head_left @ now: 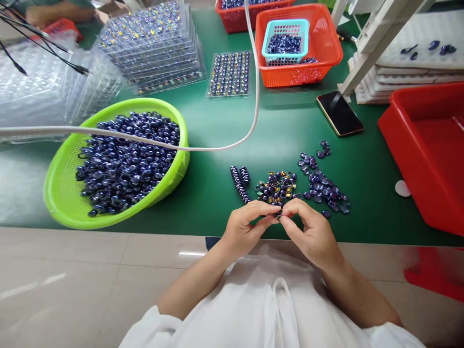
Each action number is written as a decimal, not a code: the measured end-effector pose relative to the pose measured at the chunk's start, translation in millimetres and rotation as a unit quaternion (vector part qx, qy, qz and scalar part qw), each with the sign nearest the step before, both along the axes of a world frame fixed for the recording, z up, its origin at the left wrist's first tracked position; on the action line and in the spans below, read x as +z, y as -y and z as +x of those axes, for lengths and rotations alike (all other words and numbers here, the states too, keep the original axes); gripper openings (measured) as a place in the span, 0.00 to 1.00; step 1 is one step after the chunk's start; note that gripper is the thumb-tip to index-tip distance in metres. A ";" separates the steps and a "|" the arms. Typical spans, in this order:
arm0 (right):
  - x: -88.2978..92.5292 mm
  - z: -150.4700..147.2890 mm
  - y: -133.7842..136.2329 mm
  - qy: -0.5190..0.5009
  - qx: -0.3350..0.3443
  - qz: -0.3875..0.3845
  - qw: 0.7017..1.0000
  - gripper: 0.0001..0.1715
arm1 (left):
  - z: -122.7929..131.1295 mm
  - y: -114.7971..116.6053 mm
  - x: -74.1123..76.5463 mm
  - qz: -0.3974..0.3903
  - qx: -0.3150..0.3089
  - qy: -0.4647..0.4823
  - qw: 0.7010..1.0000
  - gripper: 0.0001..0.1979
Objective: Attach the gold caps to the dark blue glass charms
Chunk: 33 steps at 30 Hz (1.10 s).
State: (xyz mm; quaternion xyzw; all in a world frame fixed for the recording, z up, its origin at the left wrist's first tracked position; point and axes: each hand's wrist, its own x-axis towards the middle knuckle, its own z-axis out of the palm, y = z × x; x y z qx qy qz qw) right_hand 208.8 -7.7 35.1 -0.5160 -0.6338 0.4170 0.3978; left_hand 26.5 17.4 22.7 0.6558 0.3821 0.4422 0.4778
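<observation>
Near the table's front edge, my left hand (244,224) and my right hand (311,231) meet fingertip to fingertip. Both are closed in a pinch on a small dark shiny piece (278,214), mostly covered by the fingers, so its exact kind is unclear. Just beyond the fingertips lies a pile of small dark pieces with gold parts and loops (277,186). Left of that pile are two short rows of dark beads (239,183). A scatter of flat, dark, glossy pieces (324,186) spreads to the right.
A lime green basket (183,128) full of dark looped pieces stands left. Behind are stacked clear trays (170,63), one filled tray (229,75) and an orange basket (331,53). A phone (340,113), red bin (395,125) and white cable (217,148) also occupy the table.
</observation>
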 end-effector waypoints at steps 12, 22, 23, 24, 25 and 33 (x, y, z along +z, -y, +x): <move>-12.1 -3.6 2.9 -0.073 -0.034 -0.089 0.993 0.03 | -7.1 -2.9 5.4 0.027 -0.005 -0.078 0.997 0.08; -11.7 -5.0 0.6 -0.090 -0.017 -0.123 0.988 0.06 | -13.6 -7.5 5.5 0.040 -0.040 -0.107 0.993 0.09; -11.8 -5.3 0.5 -0.091 -0.016 -0.126 0.988 0.06 | -14.4 -7.9 5.2 0.042 -0.042 -0.109 0.992 0.09; -12.1 -5.6 0.5 -0.092 -0.015 -0.128 0.987 0.06 | -14.9 -8.2 4.9 0.045 -0.043 -0.109 0.992 0.09; -12.6 -5.8 0.5 -0.092 -0.015 -0.128 0.987 0.06 | -15.3 -8.4 4.6 0.048 -0.044 -0.108 0.992 0.09; -10.8 -4.8 -0.6 -0.039 -0.009 -0.127 0.991 0.07 | -16.5 -8.5 1.8 0.041 -0.054 -0.125 0.990 0.08</move>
